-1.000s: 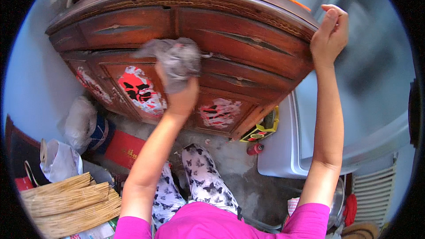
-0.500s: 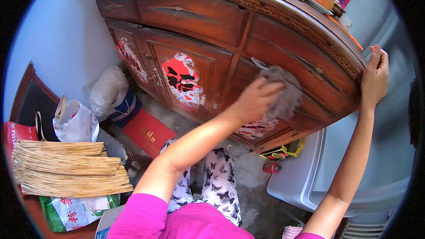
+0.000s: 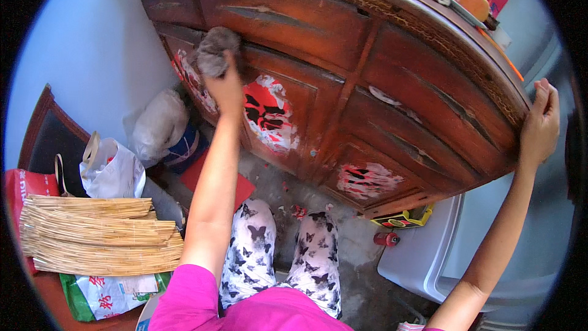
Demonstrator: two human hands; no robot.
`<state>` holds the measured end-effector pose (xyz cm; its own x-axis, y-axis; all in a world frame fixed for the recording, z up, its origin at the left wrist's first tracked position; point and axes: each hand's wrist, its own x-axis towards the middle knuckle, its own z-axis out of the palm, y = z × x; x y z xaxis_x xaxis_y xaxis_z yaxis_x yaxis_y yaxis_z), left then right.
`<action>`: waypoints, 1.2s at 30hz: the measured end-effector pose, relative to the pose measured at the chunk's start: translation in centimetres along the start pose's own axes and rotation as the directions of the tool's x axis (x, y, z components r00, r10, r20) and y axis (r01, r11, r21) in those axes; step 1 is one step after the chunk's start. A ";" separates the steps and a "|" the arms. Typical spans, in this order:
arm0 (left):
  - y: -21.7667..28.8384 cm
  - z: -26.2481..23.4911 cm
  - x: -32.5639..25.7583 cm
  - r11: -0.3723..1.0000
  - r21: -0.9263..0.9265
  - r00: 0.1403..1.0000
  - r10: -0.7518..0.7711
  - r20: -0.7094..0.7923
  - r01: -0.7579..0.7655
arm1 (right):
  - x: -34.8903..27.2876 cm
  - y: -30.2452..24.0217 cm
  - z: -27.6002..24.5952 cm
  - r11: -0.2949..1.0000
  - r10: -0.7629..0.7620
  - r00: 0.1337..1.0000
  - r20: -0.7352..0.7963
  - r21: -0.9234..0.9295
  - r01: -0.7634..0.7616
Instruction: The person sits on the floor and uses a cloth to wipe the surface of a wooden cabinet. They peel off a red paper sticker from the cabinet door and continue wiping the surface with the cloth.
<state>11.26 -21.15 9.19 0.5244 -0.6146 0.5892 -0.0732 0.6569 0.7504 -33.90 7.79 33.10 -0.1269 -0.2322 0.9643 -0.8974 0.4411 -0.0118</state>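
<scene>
My L hand [image 3: 225,91]: fingers clenched on grey cloth [image 3: 217,51], held vs. cabinet [image 3: 288,40] front, far left. My R hand [image 3: 540,124] at cabinet's right corner, fingers part-curled; can't tell if gripping.

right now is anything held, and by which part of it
The left hand holds a bunched grey cloth by its lower part. The right hand is at the cabinet edge; any grip is unclear.

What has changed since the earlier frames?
The left hand, holding the grey cloth, went right across the wooden cabinet front, then back left; it is now at the upper left, farther left than in both earlier views. Nothing was newly grasped or released. The right hand stayed at the cabinet's right corner.
</scene>
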 end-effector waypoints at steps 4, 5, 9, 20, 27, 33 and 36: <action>2.5 3.2 -6.2 0.976 0.064 0.966 0.196 0.166 -0.209 | -0.6 -0.2 1.0 0.998 0.056 0.997 0.053 0.018 -0.057; 2.7 4.3 -8.6 0.879 0.261 0.916 0.372 0.146 -0.399 | 0.5 0.4 -0.2 0.999 0.047 0.997 0.064 -0.015 -0.046; 5.8 3.3 -11.4 0.947 -0.002 0.818 0.280 0.503 -0.323 | 0.2 1.4 0.2 0.998 0.056 0.995 0.087 -0.015 -0.055; -4.4 -4.4 7.5 0.838 0.358 0.910 0.352 0.220 -0.411 | -0.6 1.1 1.1 0.998 0.067 0.993 0.100 0.003 -0.068; 2.3 2.5 -4.4 0.866 0.210 0.872 0.384 0.305 -0.454 | 0.3 1.7 0.4 0.996 0.056 0.997 0.047 -0.075 -0.053; 6.1 3.1 -9.8 0.891 0.001 0.757 0.385 0.528 -0.454 | -0.5 2.4 1.5 0.999 0.044 0.983 0.180 0.003 -0.045; 3.8 2.8 -6.6 0.808 0.075 0.712 0.466 0.525 -0.584 | 1.3 3.2 -0.7 0.997 0.082 0.981 0.174 -0.028 -0.078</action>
<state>5.14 -15.82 9.01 -0.1065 -0.3612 0.9264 -0.4290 0.8572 0.2849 -36.66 9.49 34.52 -0.2713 -0.3429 0.8993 -0.8727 0.4818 -0.0796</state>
